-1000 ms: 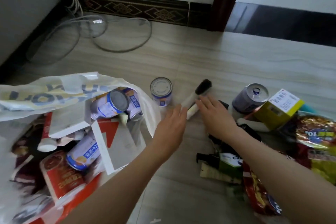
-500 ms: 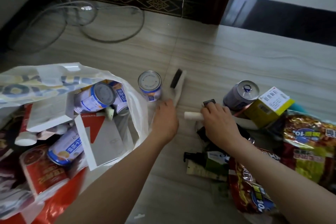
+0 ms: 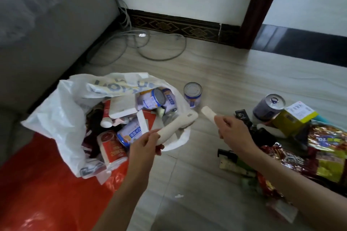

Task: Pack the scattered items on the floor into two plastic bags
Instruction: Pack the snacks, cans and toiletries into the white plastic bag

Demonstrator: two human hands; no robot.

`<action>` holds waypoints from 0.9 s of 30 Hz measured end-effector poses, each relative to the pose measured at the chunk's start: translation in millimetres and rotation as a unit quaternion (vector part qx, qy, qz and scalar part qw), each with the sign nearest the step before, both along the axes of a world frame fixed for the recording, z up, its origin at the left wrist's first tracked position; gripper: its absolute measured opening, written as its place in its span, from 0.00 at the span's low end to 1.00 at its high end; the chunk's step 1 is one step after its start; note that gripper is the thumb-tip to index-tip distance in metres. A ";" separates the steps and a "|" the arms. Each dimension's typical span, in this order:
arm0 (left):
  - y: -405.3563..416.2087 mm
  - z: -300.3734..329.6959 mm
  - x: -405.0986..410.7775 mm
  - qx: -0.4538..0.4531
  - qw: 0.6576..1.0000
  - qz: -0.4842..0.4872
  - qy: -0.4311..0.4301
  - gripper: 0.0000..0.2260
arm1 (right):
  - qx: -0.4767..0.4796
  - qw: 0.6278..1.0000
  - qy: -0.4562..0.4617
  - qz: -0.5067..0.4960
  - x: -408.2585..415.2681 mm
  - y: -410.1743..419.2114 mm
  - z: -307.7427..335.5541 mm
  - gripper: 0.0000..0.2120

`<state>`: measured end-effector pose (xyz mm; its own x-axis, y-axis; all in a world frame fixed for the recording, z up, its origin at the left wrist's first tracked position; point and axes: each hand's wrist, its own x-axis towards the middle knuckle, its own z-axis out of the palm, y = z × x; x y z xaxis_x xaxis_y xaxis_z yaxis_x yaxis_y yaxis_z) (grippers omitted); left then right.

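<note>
Currently, head view: left hand (image 3: 145,143) grips white brush (image 3: 178,124) by its handle, long axis toward 1 o'clock, head over white bag (image 3: 62,118) mouth. Right hand (image 3: 231,130) pinches white tube (image 3: 208,113); bag lies at 9 o'clock.

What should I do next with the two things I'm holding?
Probably drop the brush from your left hand into the white bag, since it already hangs over the open mouth; the white stick in your right hand can follow.
</note>
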<state>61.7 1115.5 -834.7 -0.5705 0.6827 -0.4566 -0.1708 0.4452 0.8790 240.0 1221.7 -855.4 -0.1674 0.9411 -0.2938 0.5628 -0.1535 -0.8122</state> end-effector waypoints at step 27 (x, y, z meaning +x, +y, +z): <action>19.7 -14.6 -118.4 0.090 0.987 0.123 -0.048 0.11 | -0.075 0.990 0.073 0.099 -194.5 9.8 1.1 0.12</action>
